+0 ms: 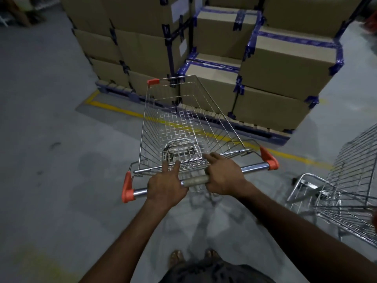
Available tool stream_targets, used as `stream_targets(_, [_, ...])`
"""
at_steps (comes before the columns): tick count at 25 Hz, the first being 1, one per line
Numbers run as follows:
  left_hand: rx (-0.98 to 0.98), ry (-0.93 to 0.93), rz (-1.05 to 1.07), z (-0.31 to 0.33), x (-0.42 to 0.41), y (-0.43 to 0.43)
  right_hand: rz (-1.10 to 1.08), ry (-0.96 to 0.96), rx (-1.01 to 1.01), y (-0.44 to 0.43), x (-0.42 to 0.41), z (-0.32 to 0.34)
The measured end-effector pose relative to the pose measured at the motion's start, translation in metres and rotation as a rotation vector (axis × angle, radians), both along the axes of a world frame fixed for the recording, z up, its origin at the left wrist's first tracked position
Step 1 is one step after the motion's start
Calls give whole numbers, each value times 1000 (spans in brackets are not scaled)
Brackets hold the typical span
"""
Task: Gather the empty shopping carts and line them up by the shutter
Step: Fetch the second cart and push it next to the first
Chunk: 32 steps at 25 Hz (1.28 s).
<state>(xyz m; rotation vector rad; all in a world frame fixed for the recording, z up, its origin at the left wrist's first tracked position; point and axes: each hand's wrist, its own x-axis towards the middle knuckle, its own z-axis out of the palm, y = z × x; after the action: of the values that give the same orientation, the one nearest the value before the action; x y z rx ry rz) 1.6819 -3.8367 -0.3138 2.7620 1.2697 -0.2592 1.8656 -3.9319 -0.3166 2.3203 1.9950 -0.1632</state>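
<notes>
Pressing down on the handle [195, 180]: left hand [165, 188] fingers held straight, spread; right hand [223, 177] fingers kept together, thumb curled over it. Cart [177, 127] is stood facing stacked boxes [285, 64].

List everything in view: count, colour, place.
trolley: one, chrome wire, orange corner caps, centre
handle bar: one, chrome, taped middle, trolley's near end
second trolley: one, chrome wire, right edge
cardboard boxes: many, brown, blue tape, stacked ahead
pallets: count unclear, blue-grey, under boxes
floor line: one, yellow, before pallets
feet: two, bottom centre
left grip: one, on handle bar, fingers straight
right grip: one, fingers forward, thumb hooks handle bar
</notes>
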Motion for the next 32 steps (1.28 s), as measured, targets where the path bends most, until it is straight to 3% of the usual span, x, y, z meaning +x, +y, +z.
stream_targets(16, [6, -64, 366, -6, -106, 6, 375, 5, 5, 77, -81, 3])
stream_targets(20, [135, -101, 383, -12, -164, 38, 436, -45, -58, 125, -136, -1])
stream_targets(24, [219, -111, 398, -12, -221, 70, 487, -105, 190, 158, -192, -4])
stream_targets(27, [294, -141, 455, -10, -254, 84, 391, -58, 415, 164, -235, -20])
stream_targets(30, [361, -193, 517, -11, -275, 100, 190, 72, 423, 177, -274, -24])
stream_targets(32, [420, -211, 517, -17, -287, 109, 178, 140, 411, 193, -289, -24])
